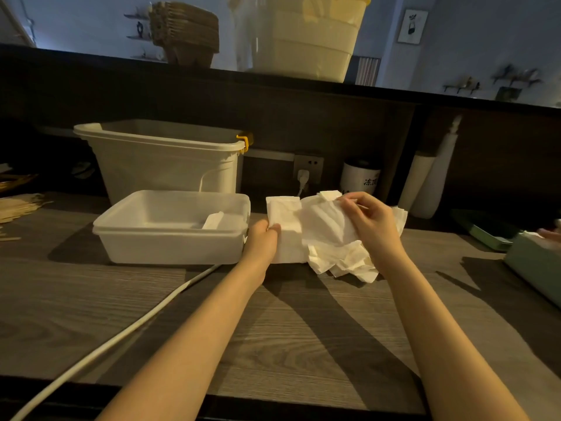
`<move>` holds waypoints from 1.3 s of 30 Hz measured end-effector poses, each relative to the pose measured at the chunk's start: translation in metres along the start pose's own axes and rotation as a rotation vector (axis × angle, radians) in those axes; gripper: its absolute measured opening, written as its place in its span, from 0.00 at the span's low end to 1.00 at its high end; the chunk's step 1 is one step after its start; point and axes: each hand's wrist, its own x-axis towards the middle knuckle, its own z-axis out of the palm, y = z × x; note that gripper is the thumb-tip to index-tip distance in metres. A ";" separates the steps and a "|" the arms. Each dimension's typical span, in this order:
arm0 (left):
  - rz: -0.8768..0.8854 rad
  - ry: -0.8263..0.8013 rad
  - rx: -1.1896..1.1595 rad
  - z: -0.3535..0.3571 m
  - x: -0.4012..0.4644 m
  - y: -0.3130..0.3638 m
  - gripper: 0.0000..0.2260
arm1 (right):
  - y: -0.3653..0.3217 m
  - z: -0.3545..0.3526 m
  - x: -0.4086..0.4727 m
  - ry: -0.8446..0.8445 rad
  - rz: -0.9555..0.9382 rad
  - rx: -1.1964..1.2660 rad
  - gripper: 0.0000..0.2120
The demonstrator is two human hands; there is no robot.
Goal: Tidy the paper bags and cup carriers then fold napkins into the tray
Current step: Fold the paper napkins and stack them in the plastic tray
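Observation:
A white plastic tray (170, 247) stands on the wooden counter, left of centre, with one folded napkin (214, 220) lying inside at its right. Just right of the tray lies a loose heap of white napkins (340, 259). My left hand (263, 237) pinches the left edge of a flat napkin (283, 217) between thumb and fingers. My right hand (368, 221) pinches the top corner of another napkin (326, 221) lifted from the heap. On the high shelf at the back stand brown cup carriers (185, 28) and a stack of pale paper bags (306, 34).
A large white bin (164, 156) with a yellow clip stands behind the tray. A white cable (127, 332) crosses the counter at left. Wooden stirrers (18, 205) lie far left. A white jar (359, 177), a white bottle (431, 177) and a green box (534, 265) sit at right.

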 end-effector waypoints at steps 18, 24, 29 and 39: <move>0.359 -0.202 0.142 -0.004 -0.007 0.004 0.23 | 0.001 0.005 -0.004 -0.268 0.068 -0.171 0.03; 0.375 -0.236 0.184 -0.005 -0.010 0.007 0.09 | 0.002 0.006 -0.003 -0.238 0.050 -0.192 0.02; 0.222 -0.271 0.127 -0.002 -0.014 0.009 0.07 | 0.004 0.007 -0.002 -0.222 -0.005 -0.197 0.05; 0.261 -0.077 0.137 -0.003 -0.010 0.005 0.07 | 0.006 0.022 -0.004 -0.129 0.122 -0.127 0.17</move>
